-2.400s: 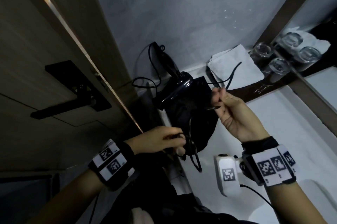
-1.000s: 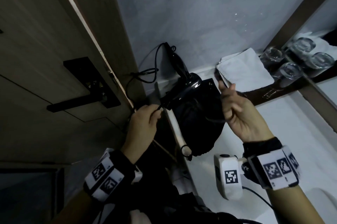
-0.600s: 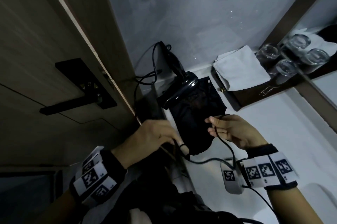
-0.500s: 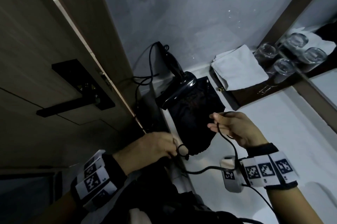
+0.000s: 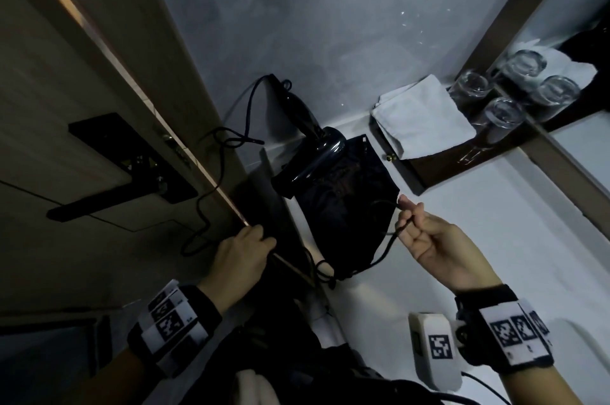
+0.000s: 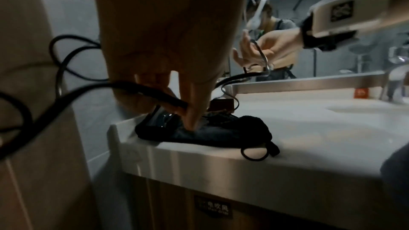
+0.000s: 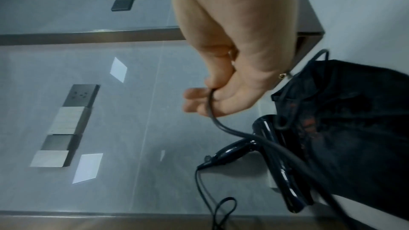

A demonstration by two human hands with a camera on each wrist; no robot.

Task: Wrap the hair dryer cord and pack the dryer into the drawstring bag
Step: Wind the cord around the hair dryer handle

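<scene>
A black hair dryer (image 5: 313,153) lies on the top end of a black drawstring bag (image 5: 346,216), at the left end of the white counter (image 5: 495,239), with its handle pointing up the grey wall. Its black cord (image 5: 386,249) loops off the handle's end and hangs beside the door. My left hand (image 5: 244,249) pinches the cord (image 6: 141,87) at the counter's left edge, over the bag (image 6: 210,132). My right hand (image 5: 425,233) pinches the cord (image 7: 221,127) just right of the bag (image 7: 343,128). The dryer (image 7: 241,146) rests at the bag's mouth.
A folded white towel (image 5: 425,120) and upturned glasses (image 5: 501,114) stand on a dark tray by the mirror, behind the bag. A wooden door with a black handle (image 5: 115,193) closes in the left side. Wall sockets (image 7: 79,95) are on the grey wall. A basin (image 6: 365,109) lies further right.
Both hands came down from beside the dryer a second ago, drawing the cord toward me. The long slack loop between them is now shorter, and my left hand has shifted left.
</scene>
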